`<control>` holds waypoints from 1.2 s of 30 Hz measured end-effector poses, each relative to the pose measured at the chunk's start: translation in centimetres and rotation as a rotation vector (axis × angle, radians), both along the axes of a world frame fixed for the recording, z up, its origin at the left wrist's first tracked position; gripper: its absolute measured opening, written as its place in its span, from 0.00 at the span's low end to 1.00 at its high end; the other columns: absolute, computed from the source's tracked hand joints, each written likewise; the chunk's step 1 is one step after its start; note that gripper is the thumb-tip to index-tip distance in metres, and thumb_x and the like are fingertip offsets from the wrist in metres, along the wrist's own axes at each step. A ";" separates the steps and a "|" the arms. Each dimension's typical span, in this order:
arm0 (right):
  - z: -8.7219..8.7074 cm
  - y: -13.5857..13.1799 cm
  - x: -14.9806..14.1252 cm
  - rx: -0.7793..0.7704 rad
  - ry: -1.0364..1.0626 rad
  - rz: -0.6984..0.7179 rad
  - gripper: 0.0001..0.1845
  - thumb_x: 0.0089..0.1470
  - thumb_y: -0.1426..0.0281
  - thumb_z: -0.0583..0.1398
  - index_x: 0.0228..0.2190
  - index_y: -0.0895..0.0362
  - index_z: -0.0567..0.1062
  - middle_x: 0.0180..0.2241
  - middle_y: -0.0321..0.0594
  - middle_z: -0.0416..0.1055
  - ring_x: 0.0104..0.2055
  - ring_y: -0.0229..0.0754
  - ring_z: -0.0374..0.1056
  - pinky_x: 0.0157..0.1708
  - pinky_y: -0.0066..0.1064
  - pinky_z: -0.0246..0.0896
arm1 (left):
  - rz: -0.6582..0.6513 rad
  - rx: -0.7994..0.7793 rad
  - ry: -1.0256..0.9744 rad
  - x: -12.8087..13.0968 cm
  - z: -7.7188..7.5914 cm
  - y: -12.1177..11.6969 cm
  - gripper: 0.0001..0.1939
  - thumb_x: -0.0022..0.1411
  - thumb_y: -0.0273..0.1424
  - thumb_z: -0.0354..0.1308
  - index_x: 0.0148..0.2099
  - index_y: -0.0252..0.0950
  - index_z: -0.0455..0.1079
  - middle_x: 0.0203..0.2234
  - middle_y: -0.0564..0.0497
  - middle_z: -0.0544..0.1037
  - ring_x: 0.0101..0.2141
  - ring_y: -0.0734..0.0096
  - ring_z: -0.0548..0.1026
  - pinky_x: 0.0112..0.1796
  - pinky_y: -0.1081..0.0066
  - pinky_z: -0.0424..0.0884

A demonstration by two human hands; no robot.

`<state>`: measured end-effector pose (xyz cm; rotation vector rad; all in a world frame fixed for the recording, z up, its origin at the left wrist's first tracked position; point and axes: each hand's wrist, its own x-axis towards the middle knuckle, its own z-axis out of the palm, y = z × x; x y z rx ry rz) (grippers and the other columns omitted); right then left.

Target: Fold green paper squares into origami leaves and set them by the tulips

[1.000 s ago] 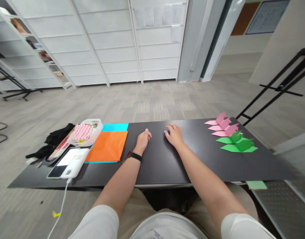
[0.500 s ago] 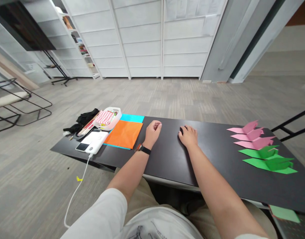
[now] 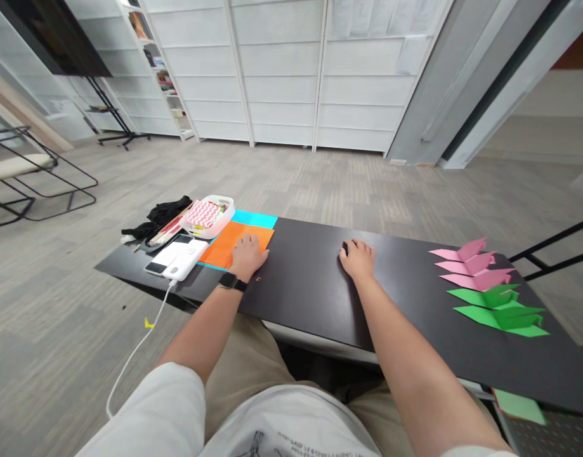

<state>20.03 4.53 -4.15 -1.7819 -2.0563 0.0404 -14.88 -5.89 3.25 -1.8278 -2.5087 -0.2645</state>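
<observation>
My left hand (image 3: 248,255), with a watch on its wrist, lies palm down on the orange paper (image 3: 221,247), fingers spread. Blue paper (image 3: 255,219) shows from under the orange sheet. My right hand (image 3: 358,259) rests palm down on the dark table (image 3: 305,273), thumb apart from the slightly bent fingers. A dark patch, perhaps shadow, shows between thumb and forefinger; I see nothing held. To the right stand folded paper birds in a row, pink ones (image 3: 472,263) behind green ones (image 3: 503,311).
Left of the paper are a white box (image 3: 228,212) with a pink zigzag-patterned item, a phone (image 3: 158,257), a white power bank (image 3: 186,259) with a cable (image 3: 134,355), and black cloth (image 3: 165,212). A light green sheet (image 3: 519,406) lies below the table's right front edge.
My left hand has moved left from the bare table onto the orange paper, its curled fingers opening out. My right hand stays at about the same place. The view has swung left.
</observation>
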 end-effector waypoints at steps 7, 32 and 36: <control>-0.1 0.2 0.3 -0.017 0.029 -0.005 0.26 0.65 0.60 0.55 0.60 0.53 0.78 0.65 0.52 0.69 0.67 0.60 0.61 0.69 0.56 0.46 | -0.069 0.025 -0.128 -2.4 -1.3 1.1 0.16 0.67 0.40 0.62 0.51 0.35 0.74 0.52 0.34 0.74 0.51 0.47 0.77 0.52 0.55 0.73; -0.4 0.5 0.4 0.006 0.112 -0.020 0.24 0.64 0.60 0.57 0.56 0.53 0.80 0.64 0.51 0.71 0.66 0.60 0.62 0.70 0.57 0.44 | -0.274 0.242 -0.147 -5.9 4.8 1.3 0.13 0.66 0.37 0.57 0.28 0.40 0.68 0.31 0.44 0.77 0.37 0.56 0.76 0.39 0.64 0.69; -0.2 0.5 0.4 0.013 0.183 -0.036 0.26 0.65 0.60 0.56 0.59 0.58 0.76 0.61 0.55 0.74 0.64 0.60 0.66 0.69 0.56 0.47 | -0.445 0.181 -0.226 -1.2 6.6 2.1 0.17 0.69 0.39 0.57 0.26 0.40 0.66 0.24 0.49 0.73 0.29 0.62 0.71 0.34 0.65 0.64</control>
